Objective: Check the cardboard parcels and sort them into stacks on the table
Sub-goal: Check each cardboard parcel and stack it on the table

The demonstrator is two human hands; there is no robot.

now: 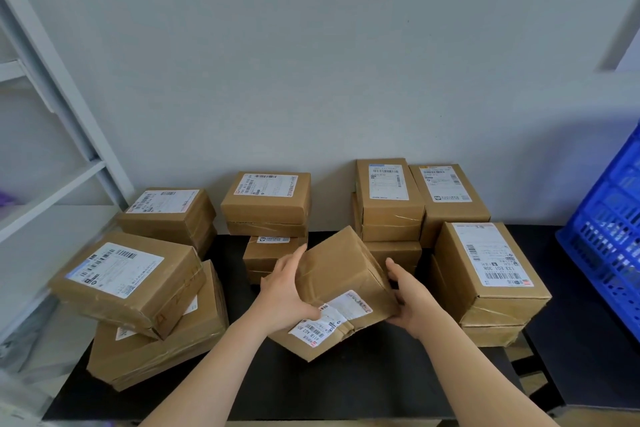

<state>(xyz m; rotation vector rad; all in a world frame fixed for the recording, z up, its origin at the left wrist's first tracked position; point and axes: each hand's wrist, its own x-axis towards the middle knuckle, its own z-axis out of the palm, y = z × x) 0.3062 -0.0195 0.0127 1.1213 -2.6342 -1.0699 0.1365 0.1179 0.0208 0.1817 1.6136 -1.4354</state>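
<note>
Closest to me, my left hand point(287, 298) and right hand point(414, 302) both grip one cardboard parcel point(341, 270). They clasp it from either side and hold it tilted above the black table point(311, 388), its white label turned toward me. Just beyond, a left stack point(138, 291) and a right stack point(485, 274) of labelled parcels flank it. Further back a middle stack point(266, 208), a back-left stack point(169, 211) and back-right stacks point(389, 201) stand by the wall. A blue crate point(609, 239) sits far right and white shelving point(52, 184) far left.
</note>
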